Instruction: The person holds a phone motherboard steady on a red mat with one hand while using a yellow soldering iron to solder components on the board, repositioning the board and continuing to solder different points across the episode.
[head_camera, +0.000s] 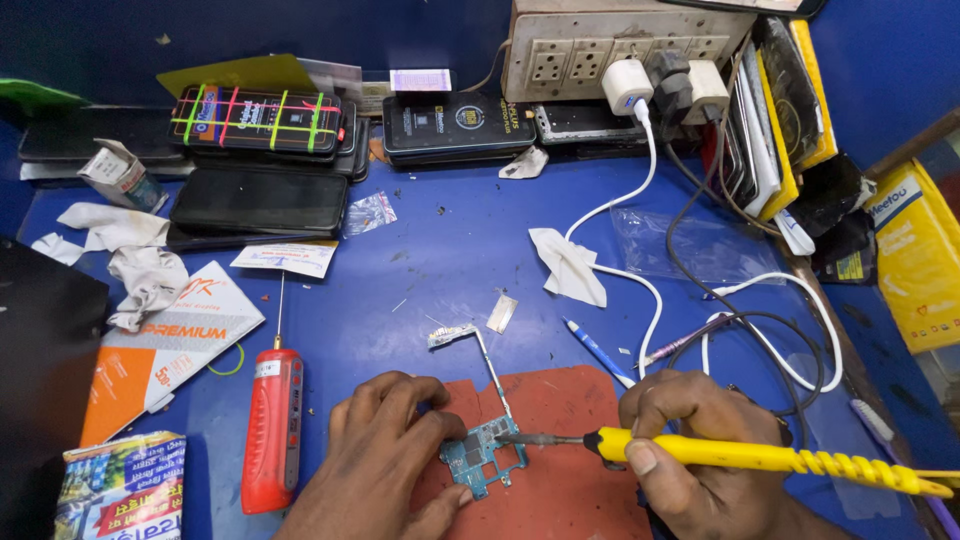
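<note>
My left hand (385, 450) presses down on a small blue-green circuit board (484, 455) that lies on a red-brown work mat (570, 400). A thin metal strip (490, 365) runs up from the board to a small silver bracket (450, 335). My right hand (690, 440) grips a yellow-handled soldering iron (760, 457); its metal tip (520, 438) touches the board's upper edge. The iron's twisted yellow cord trails off to the right.
A red electric screwdriver (272, 425) lies left of my left hand. Stacked phones (260, 120) and a power strip (620, 50) with chargers sit at the back. White and black cables (740, 320), a blue pen (598, 350), crumpled tissues (568, 265) and packaging (170, 340) litter the blue table.
</note>
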